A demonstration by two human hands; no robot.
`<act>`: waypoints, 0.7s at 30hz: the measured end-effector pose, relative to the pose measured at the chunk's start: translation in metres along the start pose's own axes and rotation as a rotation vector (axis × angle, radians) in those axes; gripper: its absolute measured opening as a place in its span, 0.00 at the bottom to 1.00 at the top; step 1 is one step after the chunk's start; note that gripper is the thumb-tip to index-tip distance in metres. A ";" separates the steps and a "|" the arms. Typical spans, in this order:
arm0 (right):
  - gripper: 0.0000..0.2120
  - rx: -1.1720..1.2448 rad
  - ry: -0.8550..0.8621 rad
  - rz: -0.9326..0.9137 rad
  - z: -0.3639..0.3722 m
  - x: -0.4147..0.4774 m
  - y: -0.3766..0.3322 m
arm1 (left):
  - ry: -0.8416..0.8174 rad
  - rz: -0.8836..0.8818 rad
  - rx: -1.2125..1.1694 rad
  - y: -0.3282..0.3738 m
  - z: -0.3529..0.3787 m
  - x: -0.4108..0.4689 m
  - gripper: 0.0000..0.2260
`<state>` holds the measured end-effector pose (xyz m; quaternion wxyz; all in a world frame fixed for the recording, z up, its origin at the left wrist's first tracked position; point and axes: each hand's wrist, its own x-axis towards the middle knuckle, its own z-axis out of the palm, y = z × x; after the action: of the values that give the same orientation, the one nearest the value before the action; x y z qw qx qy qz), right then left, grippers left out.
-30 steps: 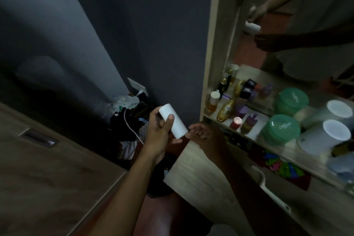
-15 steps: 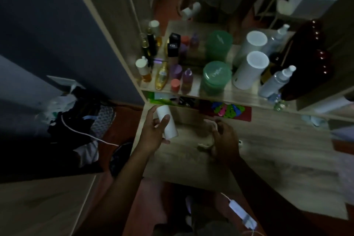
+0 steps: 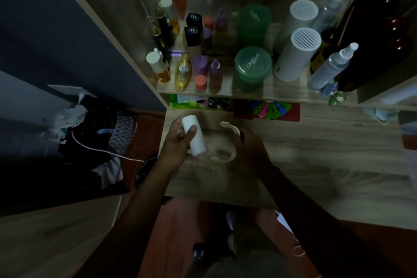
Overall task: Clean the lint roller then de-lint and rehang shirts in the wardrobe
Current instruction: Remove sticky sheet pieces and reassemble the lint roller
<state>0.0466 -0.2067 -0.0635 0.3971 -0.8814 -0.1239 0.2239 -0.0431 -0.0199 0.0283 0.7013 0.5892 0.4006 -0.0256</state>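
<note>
My left hand [image 3: 178, 142] grips a white cylindrical lint roller roll [image 3: 195, 139], tilted, over the left end of a wooden tabletop [image 3: 316, 153]. My right hand [image 3: 250, 144] is just to the right of it and holds a pale curved piece, apparently the lint roller frame [image 3: 230, 140], which arcs from beside the roll's top down to below its lower end. The room is dim, and no shirts are in view.
A shelf [image 3: 259, 93] behind the table carries several bottles, a green jar [image 3: 252, 63], a white cylinder [image 3: 297, 54] and a spray bottle [image 3: 331, 65]. A mirror stands behind it. Dark clothes and a white cable [image 3: 101, 149] lie on the floor at left.
The view has swung from the wall to down over the table. My right hand has taken hold of the curved pale piece and brought it close to the roll in my left hand.
</note>
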 end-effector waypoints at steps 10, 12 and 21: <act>0.20 -0.035 0.051 -0.331 -0.010 0.002 -0.074 | -0.061 0.029 0.014 0.021 -0.015 -0.021 0.19; 0.21 -0.035 0.051 -0.334 -0.009 0.002 -0.076 | -0.066 0.043 0.023 0.023 -0.017 -0.023 0.19; 0.18 -0.018 0.018 -0.298 -0.011 -0.005 -0.092 | -0.066 0.099 0.104 0.029 -0.022 -0.030 0.20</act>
<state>0.0441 -0.1558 0.0138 0.4192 -0.8587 -0.2516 0.1534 -0.0605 -0.0061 0.0699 0.6830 0.6426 0.3458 -0.0313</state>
